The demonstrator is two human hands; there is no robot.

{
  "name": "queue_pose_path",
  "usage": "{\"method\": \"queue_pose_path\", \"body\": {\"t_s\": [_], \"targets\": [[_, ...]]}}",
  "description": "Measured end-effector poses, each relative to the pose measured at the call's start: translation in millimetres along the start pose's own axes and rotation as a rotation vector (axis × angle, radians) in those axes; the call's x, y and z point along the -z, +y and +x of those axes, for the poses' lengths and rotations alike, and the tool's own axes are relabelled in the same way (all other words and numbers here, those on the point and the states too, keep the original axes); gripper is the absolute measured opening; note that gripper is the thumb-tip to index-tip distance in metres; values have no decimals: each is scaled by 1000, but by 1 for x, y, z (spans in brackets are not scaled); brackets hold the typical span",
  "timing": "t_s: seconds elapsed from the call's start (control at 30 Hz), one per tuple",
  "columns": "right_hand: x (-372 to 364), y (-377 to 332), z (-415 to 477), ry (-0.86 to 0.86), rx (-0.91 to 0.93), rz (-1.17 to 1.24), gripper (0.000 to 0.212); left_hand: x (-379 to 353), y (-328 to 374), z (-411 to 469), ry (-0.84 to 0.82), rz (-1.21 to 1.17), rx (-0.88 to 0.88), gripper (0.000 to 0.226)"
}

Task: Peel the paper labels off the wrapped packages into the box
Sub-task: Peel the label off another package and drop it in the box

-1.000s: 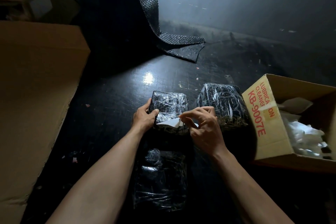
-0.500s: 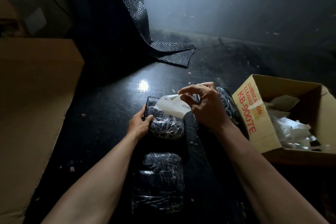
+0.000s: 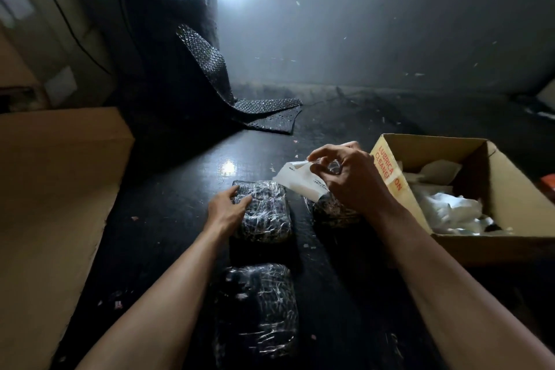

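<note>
Three black packages wrapped in clear film lie on the dark table. My left hand [image 3: 229, 210] rests on the left edge of the middle package [image 3: 265, 213], fingers spread over it. My right hand [image 3: 345, 180] pinches a white paper label [image 3: 300, 179], lifted clear of that package and held above the right package [image 3: 330, 209], which my hand partly hides. A third package [image 3: 258, 308] lies nearer me between my forearms. The open cardboard box [image 3: 387, 168] with red lettering stands to the right, holding crumpled white paper [image 3: 447, 210].
A large flat cardboard sheet [image 3: 54, 204] covers the left side. A black bubble-wrap roll [image 3: 192, 39] stands at the back, its loose end [image 3: 267, 114] trailing onto the table. Small paper scraps dot the surface. A bright light glares from the back wall.
My right hand has peeled the label off the middle package and carried it up and right toward the box. My left hand has stayed on that package, its grip loosening.
</note>
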State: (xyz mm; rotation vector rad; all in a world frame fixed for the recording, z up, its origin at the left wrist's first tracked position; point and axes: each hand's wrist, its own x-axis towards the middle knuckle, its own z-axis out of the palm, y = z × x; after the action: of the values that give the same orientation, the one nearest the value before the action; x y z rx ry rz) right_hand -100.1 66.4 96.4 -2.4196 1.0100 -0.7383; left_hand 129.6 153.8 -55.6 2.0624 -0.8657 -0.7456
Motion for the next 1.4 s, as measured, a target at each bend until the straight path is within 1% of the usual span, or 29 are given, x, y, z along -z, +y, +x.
{"method": "queue_pose_path", "body": {"t_s": [0.13,0.23,0.4,0.47,0.53,0.6,0.73,0.83,0.9,0.93,1.03,1.1,1.13,1.23,1.27,1.37,1.4], "targets": [[41,18,0,60,-33,-86,9,-9,51,-11,-56,-5,-169,52],[74,43,1,66,-76,-119,7,-29,94,-22,-96,15,-285,45],[132,97,-6,128,-179,-192,8,-85,157,-44,-150,-10,-355,45],[153,120,-12,157,-207,-218,10,-116,178,-52,-152,-14,-352,46],[174,143,-18,168,-224,-247,14,-148,199,-66,-174,-24,-349,37],[191,169,-23,155,-225,-257,16,-179,213,-75,-200,-28,-333,36],[214,214,-32,91,-237,-299,15,-226,236,-86,-179,6,-289,52],[222,240,-36,55,-255,-306,13,-250,247,-92,-114,44,-266,76],[222,254,-38,33,-262,-279,12,-259,253,-97,-53,24,-271,85],[221,261,-39,27,-263,-252,12,-263,254,-99,-31,11,-267,82],[215,277,-38,-36,-282,-163,11,-273,255,-105,-2,-24,-228,42],[209,287,-35,-78,-284,-128,11,-280,250,-103,43,-24,-214,33],[206,292,-32,-91,-285,-111,11,-284,247,-102,60,-21,-201,33],[200,302,-26,-124,-304,-89,3,-294,240,-97,88,-29,-159,46],[197,306,-23,-130,-310,-86,4,-298,238,-97,93,-45,-152,48],[188,321,-18,-129,-339,-89,22,-307,234,-96,115,-122,-115,48],[184,328,-15,-132,-348,-89,22,-310,232,-95,121,-137,-105,47]]}}
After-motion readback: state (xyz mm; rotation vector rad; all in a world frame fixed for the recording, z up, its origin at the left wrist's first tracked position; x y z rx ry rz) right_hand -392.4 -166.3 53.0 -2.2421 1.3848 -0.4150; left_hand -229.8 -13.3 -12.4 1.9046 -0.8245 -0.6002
